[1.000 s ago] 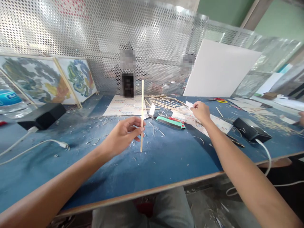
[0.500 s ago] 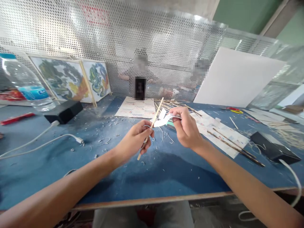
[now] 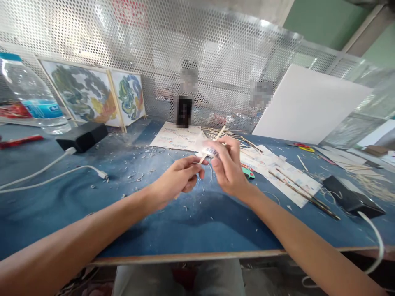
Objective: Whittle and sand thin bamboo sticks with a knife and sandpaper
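My left hand (image 3: 180, 176) is closed in a pinch around a thin, pale wooden stick (image 3: 221, 132), which slants up and away to the right. My right hand (image 3: 228, 167) curls over the stick's upper part, its fingers closed on a whitish strip of paper (image 3: 202, 142) with dark print. The paper lies against the stick; whether it is wrapped right round is hidden by my fingers. A green-handled tool (image 3: 248, 173) rests on the blue table (image 3: 197, 230) just beyond my right wrist.
Printed sheets (image 3: 177, 136) and loose sticks (image 3: 247, 142) lie beyond my hands. Paintings (image 3: 84, 94), a water bottle (image 3: 40, 102) and a black box (image 3: 82, 135) stand left. At right are a white board (image 3: 308, 105), yellow-handled scissors (image 3: 307, 148) and another black box (image 3: 352, 195).
My right hand has shifted left onto the stick, bringing the paper strip against it. The green tool shows more now. My left hand keeps hold of the stick.
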A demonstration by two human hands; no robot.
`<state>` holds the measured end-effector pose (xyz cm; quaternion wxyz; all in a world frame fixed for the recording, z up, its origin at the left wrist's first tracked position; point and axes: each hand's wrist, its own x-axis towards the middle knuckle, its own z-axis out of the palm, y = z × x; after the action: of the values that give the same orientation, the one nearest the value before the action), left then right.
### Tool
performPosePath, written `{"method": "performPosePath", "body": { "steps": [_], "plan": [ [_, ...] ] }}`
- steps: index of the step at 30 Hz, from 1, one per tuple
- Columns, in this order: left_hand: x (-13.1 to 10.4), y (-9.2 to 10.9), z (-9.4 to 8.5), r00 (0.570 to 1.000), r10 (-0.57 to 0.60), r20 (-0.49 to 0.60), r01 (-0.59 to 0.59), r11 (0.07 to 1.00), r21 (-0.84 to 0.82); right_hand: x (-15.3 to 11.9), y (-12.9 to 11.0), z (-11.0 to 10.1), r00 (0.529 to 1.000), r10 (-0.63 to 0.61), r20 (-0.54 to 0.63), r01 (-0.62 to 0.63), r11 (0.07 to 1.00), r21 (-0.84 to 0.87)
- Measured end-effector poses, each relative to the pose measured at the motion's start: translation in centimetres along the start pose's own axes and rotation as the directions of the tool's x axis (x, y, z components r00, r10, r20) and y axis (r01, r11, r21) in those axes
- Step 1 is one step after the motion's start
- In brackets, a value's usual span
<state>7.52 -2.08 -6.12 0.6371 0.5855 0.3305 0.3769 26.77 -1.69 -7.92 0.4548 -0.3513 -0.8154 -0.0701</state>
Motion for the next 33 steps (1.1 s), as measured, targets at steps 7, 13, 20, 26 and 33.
{"method": "performPosePath", "body": {
  "steps": [7,13,20,26,33],
  "plan": [
    [-0.1,-0.4,-0.2,0.991,0.135,-0.018,-0.125,0.956,0.266,-0.3,0.0,1.0,0.998,0.058,0.003,-0.058,0.995,0.076],
    [-0.6,0.0,-0.1,0.958,0.286,-0.039,-0.214,0.793,0.57,0.1,-0.8,0.2,0.972,0.197,0.127,-0.226,0.93,0.29],
    [-0.9,0.6,-0.2,0.923,0.382,0.049,-0.286,0.595,0.751,0.4,0.6,-1.5,0.909,0.251,0.334,-0.34,0.908,0.243],
    [-0.4,0.5,-0.8,0.884,0.448,0.133,-0.351,0.449,0.821,0.7,2.4,-2.0,0.885,0.235,0.403,-0.364,0.888,0.282],
    [-0.2,0.8,-2.2,0.852,0.496,0.167,-0.384,0.373,0.845,0.9,5.3,-3.7,0.862,0.378,0.336,-0.483,0.815,0.321]
  ]
}}
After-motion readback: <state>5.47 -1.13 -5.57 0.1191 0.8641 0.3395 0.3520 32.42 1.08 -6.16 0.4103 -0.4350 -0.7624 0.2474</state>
